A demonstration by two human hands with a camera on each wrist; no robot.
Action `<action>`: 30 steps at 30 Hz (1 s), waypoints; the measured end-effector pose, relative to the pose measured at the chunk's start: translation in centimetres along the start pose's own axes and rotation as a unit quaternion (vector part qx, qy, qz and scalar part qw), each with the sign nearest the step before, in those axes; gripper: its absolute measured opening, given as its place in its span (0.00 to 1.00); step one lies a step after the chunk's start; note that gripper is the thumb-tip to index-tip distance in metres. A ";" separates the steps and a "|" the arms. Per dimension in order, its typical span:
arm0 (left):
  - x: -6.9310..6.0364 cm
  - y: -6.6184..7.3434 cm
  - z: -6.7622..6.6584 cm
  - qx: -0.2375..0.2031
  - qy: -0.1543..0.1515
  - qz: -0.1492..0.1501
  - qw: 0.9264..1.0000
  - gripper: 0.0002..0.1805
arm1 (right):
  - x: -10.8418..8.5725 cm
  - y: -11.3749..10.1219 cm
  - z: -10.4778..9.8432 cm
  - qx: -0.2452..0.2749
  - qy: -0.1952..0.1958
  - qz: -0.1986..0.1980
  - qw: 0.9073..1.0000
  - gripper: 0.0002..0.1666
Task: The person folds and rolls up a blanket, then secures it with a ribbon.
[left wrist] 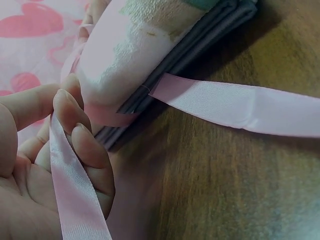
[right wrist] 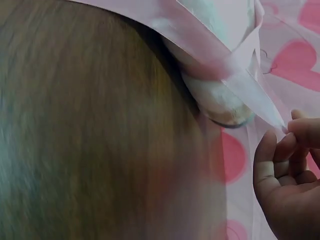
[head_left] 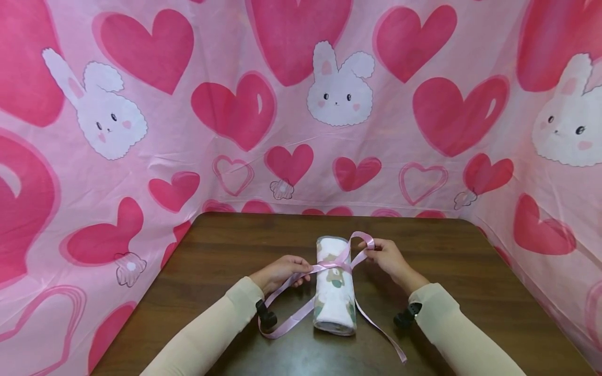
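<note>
A rolled white cloth [head_left: 333, 308] with brown and green print lies lengthwise on the wooden table [head_left: 221, 245]; its grey underside shows at the edge in the left wrist view. Round its middle runs a pink satin ribbon [left wrist: 75, 175]. On the left of the roll, my left hand [head_left: 284, 271] pinches one length of ribbon between thumb and fingers. At the upper right, my right hand [head_left: 386, 257] pinches a raised loop of the ribbon at its side. One ribbon tail [head_left: 383, 334] trails loose over the table to the lower right, and another stretch curves under the left wrist.
Pink fabric [head_left: 282, 141] printed with hearts and rabbits hangs behind the table and along both sides. A small black wrist camera [head_left: 266, 315] sits on the left wrist, and another camera [head_left: 407, 315] on the right. Bare wood surrounds the roll.
</note>
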State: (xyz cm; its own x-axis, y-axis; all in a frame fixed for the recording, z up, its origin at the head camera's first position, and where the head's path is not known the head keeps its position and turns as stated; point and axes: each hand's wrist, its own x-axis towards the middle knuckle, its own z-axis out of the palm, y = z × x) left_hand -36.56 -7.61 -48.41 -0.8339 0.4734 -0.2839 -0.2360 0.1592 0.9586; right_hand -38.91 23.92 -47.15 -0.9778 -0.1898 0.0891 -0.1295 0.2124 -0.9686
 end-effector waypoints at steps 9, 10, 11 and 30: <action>-0.1 0.0 -0.3 -0.002 0.001 0.008 1.000 0.16 | 0.0 -0.1 -1.8 -0.064 0.043 -0.045 0.996 0.10; -0.1 0.0 -0.4 -0.001 0.001 0.010 1.000 0.15 | 0.0 -0.1 -2.0 -0.071 0.052 -0.055 0.995 0.09; -0.1 0.0 -0.5 -0.003 0.002 0.012 1.000 0.15 | -0.1 -0.1 -2.2 -0.080 0.061 -0.065 0.993 0.08; -0.2 -0.1 -0.8 -0.015 0.005 -0.001 1.000 0.17 | -1.5 -1.9 -4.2 0.115 0.120 -0.104 0.981 0.14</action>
State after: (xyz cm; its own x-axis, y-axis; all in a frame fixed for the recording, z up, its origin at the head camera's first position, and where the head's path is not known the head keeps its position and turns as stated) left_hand -36.75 -8.47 -48.43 -0.8383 0.4640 -0.2862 -0.2526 0.1345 0.9582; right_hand -37.88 27.87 -44.49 -0.9482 0.0309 0.3160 -0.3170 -0.0332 -0.9478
